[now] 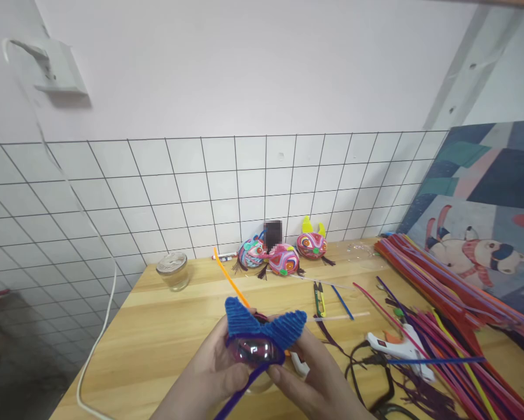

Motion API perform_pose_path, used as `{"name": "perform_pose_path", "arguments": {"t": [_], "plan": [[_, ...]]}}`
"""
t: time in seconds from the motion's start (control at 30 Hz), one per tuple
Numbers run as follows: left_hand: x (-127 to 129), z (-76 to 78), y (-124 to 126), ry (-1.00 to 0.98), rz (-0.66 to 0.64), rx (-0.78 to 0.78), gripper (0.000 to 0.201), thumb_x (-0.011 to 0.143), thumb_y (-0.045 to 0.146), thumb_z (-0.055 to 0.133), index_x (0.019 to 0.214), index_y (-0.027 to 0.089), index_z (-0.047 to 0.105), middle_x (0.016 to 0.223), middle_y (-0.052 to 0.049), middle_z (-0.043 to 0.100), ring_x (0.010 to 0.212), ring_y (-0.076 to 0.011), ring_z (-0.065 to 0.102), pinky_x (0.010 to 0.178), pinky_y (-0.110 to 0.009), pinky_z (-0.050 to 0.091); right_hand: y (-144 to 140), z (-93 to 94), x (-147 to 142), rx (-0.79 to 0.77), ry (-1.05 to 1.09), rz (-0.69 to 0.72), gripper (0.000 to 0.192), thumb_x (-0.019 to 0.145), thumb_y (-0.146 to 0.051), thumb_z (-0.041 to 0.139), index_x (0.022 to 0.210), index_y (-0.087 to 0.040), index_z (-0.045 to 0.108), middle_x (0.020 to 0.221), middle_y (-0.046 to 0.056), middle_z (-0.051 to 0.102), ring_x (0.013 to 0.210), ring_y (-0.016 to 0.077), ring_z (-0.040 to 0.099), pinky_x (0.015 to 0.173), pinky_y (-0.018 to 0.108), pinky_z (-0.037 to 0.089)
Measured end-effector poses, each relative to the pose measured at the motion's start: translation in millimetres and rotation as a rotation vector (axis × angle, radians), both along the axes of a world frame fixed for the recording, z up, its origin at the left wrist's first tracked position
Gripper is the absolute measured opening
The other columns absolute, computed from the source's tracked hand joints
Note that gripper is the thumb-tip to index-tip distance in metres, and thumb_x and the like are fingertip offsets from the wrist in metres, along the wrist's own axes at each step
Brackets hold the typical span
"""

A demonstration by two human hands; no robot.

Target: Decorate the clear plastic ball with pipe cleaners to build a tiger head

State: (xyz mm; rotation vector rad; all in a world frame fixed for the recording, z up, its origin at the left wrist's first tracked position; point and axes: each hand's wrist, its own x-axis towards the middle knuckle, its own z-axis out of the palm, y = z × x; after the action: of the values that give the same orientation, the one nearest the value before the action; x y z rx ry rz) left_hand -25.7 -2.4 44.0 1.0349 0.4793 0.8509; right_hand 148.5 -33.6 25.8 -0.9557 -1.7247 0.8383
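Low in the head view, both hands hold a small craft animal [255, 351] with a shiny, dark purplish rounded body and two upright ears [288, 328] of coiled blue pipe cleaner. My left hand [213, 364] is closed round its left side, thumb near the lower edge. On the other side my right hand [308, 373] is closed on it, thumb tip by a purple pipe cleaner [236, 396] that runs round the body and trails toward me. Fingers behind the figure are hidden. An orange pipe cleaner [229, 274] sticks up behind it; where it ends is hidden.
Painted round figures [283, 259] stand against the tiled wall. A glass jar [173, 271] is at the left. Thread snips [319, 299], a white glue gun [402, 350] with a black cord, and bundled pipe cleaners [454, 286] lie right. A white cable [108, 309] hangs left.
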Motion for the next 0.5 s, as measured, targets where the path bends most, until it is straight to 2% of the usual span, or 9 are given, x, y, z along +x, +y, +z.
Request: {"name": "perform_pose_path", "arguments": {"t": [0.13, 0.37, 0.5], "plan": [[0.0, -0.2, 0.1, 0.009, 0.014, -0.005, 0.056, 0.066, 0.041, 0.076, 0.115, 0.020, 0.061, 0.113, -0.013, 0.067, 0.103, -0.0303, 0.061, 0.088, -0.038, 0.045, 0.3, -1.4, 0.3, 0.009, -0.001, -0.015, 0.038, 0.083, -0.019, 0.059, 0.119, -0.030, 0.055, 0.125, 0.004, 0.060, 0.116, 0.0224, 0.054, 0.100, 0.035, 0.042], [3.7, 0.0, -1.4, -0.007, -0.018, -0.036, 0.053, 0.066, 0.035, 0.077, 0.114, 0.020, 0.061, 0.116, -0.013, 0.066, 0.111, -0.0297, 0.057, 0.093, -0.038, 0.043, 1.0, -9.8, 3.1, -0.025, 0.045, -0.008, 0.038, 0.082, -0.028, 0.063, 0.119, -0.029, 0.056, 0.126, 0.006, 0.060, 0.118, 0.0255, 0.052, 0.101, 0.038, 0.042], [3.8, -3.1, -0.7, -0.002, -0.017, -0.043, 0.053, 0.068, 0.033, 0.076, 0.118, 0.022, 0.060, 0.118, -0.012, 0.065, 0.113, -0.0291, 0.056, 0.095, -0.038, 0.041, 0.3, -7.9, 3.7, -0.077, 0.073, 0.009, 0.037, 0.082, -0.030, 0.064, 0.118, -0.027, 0.058, 0.124, 0.007, 0.062, 0.116, 0.0263, 0.055, 0.100, 0.040, 0.043]]}}
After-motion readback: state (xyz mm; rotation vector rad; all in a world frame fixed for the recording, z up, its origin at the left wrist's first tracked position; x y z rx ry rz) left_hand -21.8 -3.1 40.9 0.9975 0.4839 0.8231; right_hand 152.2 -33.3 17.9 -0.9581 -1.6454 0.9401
